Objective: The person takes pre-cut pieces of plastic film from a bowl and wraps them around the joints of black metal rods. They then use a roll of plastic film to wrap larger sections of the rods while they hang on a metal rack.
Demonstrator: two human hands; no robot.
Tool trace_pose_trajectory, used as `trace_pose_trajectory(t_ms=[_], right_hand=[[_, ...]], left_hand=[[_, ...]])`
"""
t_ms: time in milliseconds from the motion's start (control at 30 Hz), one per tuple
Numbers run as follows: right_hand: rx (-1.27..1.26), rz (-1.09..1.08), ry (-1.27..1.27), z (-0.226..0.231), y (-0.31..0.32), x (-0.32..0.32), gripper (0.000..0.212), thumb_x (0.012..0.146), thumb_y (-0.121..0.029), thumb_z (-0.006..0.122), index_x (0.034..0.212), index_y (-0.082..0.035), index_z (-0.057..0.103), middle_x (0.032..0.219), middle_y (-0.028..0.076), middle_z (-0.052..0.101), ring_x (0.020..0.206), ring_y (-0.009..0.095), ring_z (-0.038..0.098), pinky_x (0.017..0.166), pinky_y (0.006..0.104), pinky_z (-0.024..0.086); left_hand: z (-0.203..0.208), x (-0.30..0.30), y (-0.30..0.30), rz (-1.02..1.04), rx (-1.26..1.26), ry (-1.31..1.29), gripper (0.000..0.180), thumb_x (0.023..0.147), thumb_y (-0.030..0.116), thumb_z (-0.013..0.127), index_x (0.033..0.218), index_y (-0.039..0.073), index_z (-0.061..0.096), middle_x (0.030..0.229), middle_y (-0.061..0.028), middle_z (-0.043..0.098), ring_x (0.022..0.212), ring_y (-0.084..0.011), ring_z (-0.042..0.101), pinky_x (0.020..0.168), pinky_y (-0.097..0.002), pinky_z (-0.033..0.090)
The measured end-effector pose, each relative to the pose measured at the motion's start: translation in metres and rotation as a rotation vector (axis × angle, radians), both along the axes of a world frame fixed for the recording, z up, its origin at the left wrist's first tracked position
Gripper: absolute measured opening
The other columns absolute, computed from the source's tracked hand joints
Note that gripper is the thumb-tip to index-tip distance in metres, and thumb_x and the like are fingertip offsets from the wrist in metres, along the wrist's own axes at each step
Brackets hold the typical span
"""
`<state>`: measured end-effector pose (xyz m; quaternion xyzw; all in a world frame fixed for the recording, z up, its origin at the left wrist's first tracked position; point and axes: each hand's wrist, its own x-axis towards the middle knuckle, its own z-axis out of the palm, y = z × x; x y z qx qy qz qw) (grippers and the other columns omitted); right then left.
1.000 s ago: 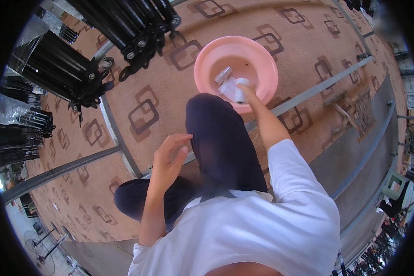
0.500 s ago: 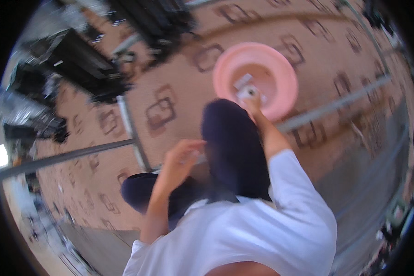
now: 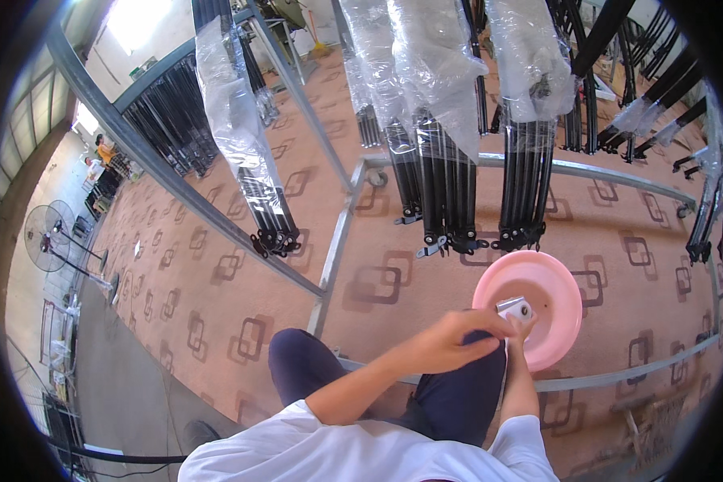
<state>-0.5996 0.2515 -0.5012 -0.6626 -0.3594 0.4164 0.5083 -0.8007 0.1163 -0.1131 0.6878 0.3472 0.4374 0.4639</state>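
Observation:
A pink plastic basin [image 3: 568,317] sits on the patterned floor in front of my right knee. My right hand [image 3: 520,328] reaches over its near left side, the fingers around a small white boxy object with a dark round centre [image 3: 516,308]; its exact kind is unclear. Just left of it, my left hand [image 3: 458,337] crosses over my right knee, fingers stretched toward the white object. Nothing shows in that left hand, though its fingertips come close to the right hand in this view.
Bundles of black metal tubes [image 3: 450,193], partly wrapped in clear plastic, hang beyond the basin. A grey metal frame [image 3: 337,241] on castors surrounds my legs. Farther left are a standing fan [image 3: 48,238] and people [image 3: 104,153] in the distance.
My view has swung up and left, bringing the hanging tubes fully into sight. My left hand has moved right, from beside my knee to near the right hand, which still holds the white object.

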Motion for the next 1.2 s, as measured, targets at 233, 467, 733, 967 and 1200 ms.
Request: trace_pose_trajectory(t_ms=[233,467,733,967,1200], right_hand=[[0.210,-0.099,-0.053,0.101,0.012,0.013,0.066,0.058,-0.003,0.068,0.114,0.000,0.033,0.107,0.018,0.045,0.100,0.029,0.047,0.087,0.0345,0.037],[0.566,0.089,0.378,0.256,-0.043,0.029,0.054,0.072,-0.015,0.061,0.119,-0.003,0.037,0.107,0.010,0.046,0.095,0.021,0.048,0.081,0.0311,0.040],[0.690,0.678,0.601,0.432,-0.121,-0.065,0.084,0.053,-0.044,0.073,0.113,0.005,0.040,0.098,0.015,0.054,0.089,0.022,0.056,0.076,0.0324,0.047],[0.542,1.038,0.551,0.488,-0.103,-0.147,0.067,0.063,-0.022,0.071,0.119,0.000,0.041,0.109,0.007,0.048,0.099,0.013,0.046,0.084,0.0270,0.036],[0.950,1.006,-0.063,0.501,-0.116,-0.179,0.053,0.071,-0.023,0.065,0.117,-0.007,0.044,0.127,0.013,0.030,0.105,0.024,0.045,0.087,0.0325,0.037]], left_hand=[[0.041,-0.028,-0.002,0.309,0.321,-0.519,0.021,0.079,0.001,0.052,0.099,0.001,0.050,0.097,-0.0115,0.054,0.091,-0.0189,0.053,0.070,-0.0288,0.046],[0.077,-0.077,0.045,1.055,0.629,-0.189,0.027,0.080,0.011,0.054,0.104,0.002,0.045,0.097,-0.0070,0.049,0.088,-0.0140,0.049,0.070,-0.0277,0.043],[0.116,-0.115,0.113,0.422,-0.045,-0.492,0.043,0.077,0.025,0.062,0.107,-0.002,0.046,0.097,-0.0053,0.053,0.089,-0.0127,0.048,0.078,-0.0269,0.038],[0.127,-0.124,0.078,0.482,-0.011,-0.539,0.026,0.080,0.016,0.058,0.100,0.000,0.051,0.085,-0.0026,0.057,0.076,-0.0089,0.052,0.067,-0.0235,0.041],[0.134,-0.138,0.068,0.568,0.066,-0.466,0.029,0.080,0.017,0.059,0.102,0.001,0.050,0.087,-0.0044,0.057,0.077,-0.0090,0.053,0.069,-0.0240,0.043]])
